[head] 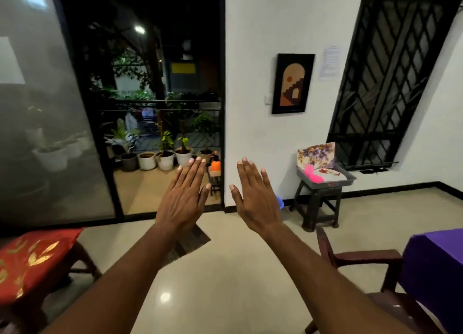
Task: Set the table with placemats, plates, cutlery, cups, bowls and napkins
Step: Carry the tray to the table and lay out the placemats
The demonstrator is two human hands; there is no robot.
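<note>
Both my arms are stretched out in front of me, palms down, over the bare floor. My left hand point(184, 196) is flat with the fingers together and holds nothing. My right hand point(255, 198) is flat beside it, also with nothing in it. Across the room a grey tray point(350, 178) rests on a dark stool point(317, 203); it carries a floral placemat point(316, 155) stood on edge, pink items point(313, 174) and a white plate point(330, 174). The corner of a table under a purple cloth point(436, 263) shows at the right edge.
A dark wooden chair point(360, 258) stands against the purple table. A stool with a red cushion point(32, 261) is at the lower left. A glass sliding door point(50, 123) opens onto a balcony with potted plants point(165, 156). A blue object point(280, 201) lies by the wall.
</note>
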